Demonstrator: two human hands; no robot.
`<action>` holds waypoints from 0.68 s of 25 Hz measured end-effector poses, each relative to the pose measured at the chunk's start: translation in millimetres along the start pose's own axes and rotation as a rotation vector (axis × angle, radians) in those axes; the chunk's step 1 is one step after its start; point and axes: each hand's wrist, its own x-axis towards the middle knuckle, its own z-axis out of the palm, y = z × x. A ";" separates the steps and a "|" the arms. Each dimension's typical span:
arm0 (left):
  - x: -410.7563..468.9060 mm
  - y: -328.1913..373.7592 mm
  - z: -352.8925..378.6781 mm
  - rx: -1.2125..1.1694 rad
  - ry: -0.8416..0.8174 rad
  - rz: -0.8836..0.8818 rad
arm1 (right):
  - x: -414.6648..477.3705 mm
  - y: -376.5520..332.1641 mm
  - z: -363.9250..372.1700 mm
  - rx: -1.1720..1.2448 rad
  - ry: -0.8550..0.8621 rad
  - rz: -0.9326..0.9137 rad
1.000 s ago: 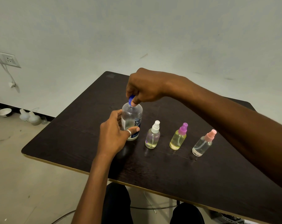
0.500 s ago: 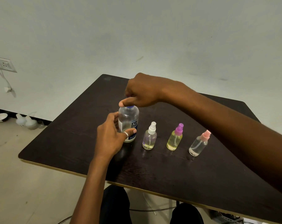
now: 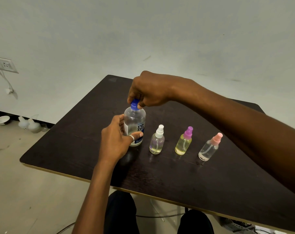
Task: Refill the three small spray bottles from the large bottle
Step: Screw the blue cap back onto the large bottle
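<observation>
Large bottle (image 3: 135,122) upright on the dark table (image 3: 177,179). The left hand (image 3: 117,142) wraps its lower body, thumb lying across the label. Directly above, the right hand (image 3: 150,89) pinches the blue cap (image 3: 135,104) between curled fingers and thumb. It reads as the uncapping step, with no pouring yet.

Doing it well probably means a firm left hand that does not squeeze, since a soft body with a loosened cap could spill. The right hand should twist square and lift straight up.

Just right of the left thumb stands the white-capped spray bottle (image 3: 157,142), then the purple-capped spray bottle (image 3: 183,142), and the pink-capped spray bottle (image 3: 209,148) sits farthest out, near the right forearm. All three are upright, capped and apart. That forearm reaches across above the row, so a dropped elbow could topple them.

Well off to the left of both hands, a bowl (image 3: 2,119) lies on the floor, with a wall socket (image 3: 5,65) above it.
</observation>
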 end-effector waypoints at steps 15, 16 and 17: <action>-1.4 -0.2 -0.4 0.007 0.002 0.007 | 7.0 -4.3 13.8 -0.102 0.081 0.096; -1.1 -0.5 -0.3 0.005 0.001 0.007 | 6.5 -4.7 14.7 -0.097 0.082 0.112; -1.0 -0.7 -0.2 0.004 0.002 0.006 | 5.0 -5.4 15.2 -0.086 0.086 0.129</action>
